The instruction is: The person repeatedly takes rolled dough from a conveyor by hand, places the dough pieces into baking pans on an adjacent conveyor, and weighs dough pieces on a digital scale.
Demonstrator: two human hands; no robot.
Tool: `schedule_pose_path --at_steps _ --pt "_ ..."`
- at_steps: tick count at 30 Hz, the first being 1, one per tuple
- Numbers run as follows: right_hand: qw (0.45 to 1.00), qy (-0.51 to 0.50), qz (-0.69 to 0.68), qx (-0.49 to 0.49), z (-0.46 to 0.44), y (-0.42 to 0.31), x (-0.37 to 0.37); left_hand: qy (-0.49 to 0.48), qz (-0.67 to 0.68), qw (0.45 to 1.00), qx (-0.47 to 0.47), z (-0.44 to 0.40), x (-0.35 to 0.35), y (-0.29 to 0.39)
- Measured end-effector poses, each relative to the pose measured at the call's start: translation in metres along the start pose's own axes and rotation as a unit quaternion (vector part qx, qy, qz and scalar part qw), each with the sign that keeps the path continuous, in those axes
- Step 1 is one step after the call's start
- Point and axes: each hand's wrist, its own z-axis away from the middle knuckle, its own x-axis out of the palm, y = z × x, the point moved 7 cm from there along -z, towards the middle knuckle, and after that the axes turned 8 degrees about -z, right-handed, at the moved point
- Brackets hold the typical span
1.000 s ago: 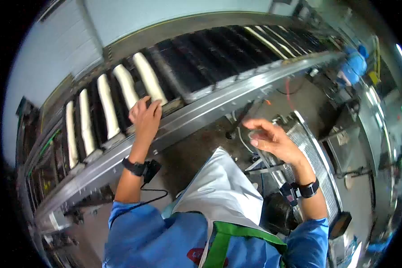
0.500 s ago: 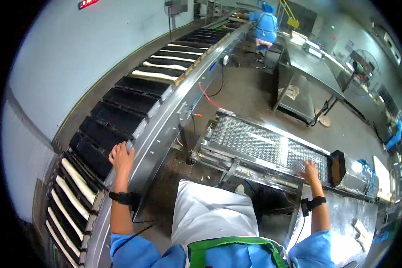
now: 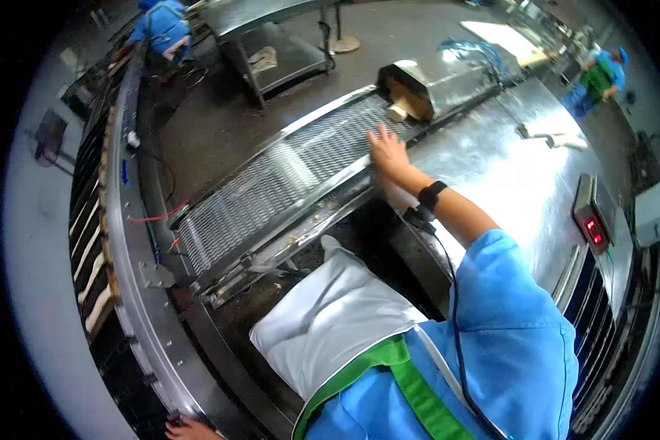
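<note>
My right hand (image 3: pixel 389 152) reaches over the near edge of the mesh conveyor (image 3: pixel 271 183), fingers spread and holding nothing. Just beyond its fingertips, a pale dough piece (image 3: pixel 397 112) shows at the mouth of the metal housing (image 3: pixel 447 84). At the bottom left, my left hand (image 3: pixel 187 430) rests by the rail of the long conveyor (image 3: pixel 154 352); it is partly cut off by the frame, with some fingers apart and nothing seen in them. Pale dough strips (image 3: pixel 89 271) lie in dark trays along that conveyor.
A steel table (image 3: pixel 484 169) on the right bears pale dough pieces (image 3: pixel 565 141) and a box with a red display (image 3: pixel 592 220). One co-worker (image 3: pixel 161 29) stands at the upper left, another (image 3: pixel 598 82) at the upper right. A shelved metal table (image 3: pixel 271 81) stands at the back.
The view has swung to the right. My right hand has moved toward the housing end of the mesh conveyor, where a dough piece now shows. My left hand has shifted to the bottom edge of view.
</note>
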Motion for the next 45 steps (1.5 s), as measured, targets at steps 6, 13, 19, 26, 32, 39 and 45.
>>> schedule_pose_path --at_steps 6,13,19,26,32,39,45 --pt "0.991 0.021 -0.111 -0.073 0.008 0.005 0.014 0.036 0.148 0.978 0.143 -0.019 -0.039 0.066" --pt "0.995 0.071 0.009 -0.076 0.010 -0.001 -0.013 0.146 0.239 0.906 0.317 0.009 -0.047 0.208" --pt "0.974 0.168 0.023 -0.153 -0.020 -0.004 -0.023 0.029 0.288 0.896 0.336 0.022 -0.053 0.274" --pt "0.975 0.002 0.150 -0.167 -0.048 -0.059 0.011 -0.006 0.306 0.896 0.322 0.030 -0.033 0.275" --pt "0.962 -0.024 0.234 -0.141 -0.046 -0.100 0.033 0.032 0.422 0.838 0.343 0.033 -0.096 0.241" --pt "0.970 -0.017 0.208 -0.122 -0.037 -0.133 0.040 -0.050 0.295 0.909 0.291 0.025 -0.016 0.234" --pt "0.974 -0.043 0.058 -0.217 -0.012 -0.146 0.003 -0.038 0.433 0.864 0.252 0.020 -0.024 0.192"
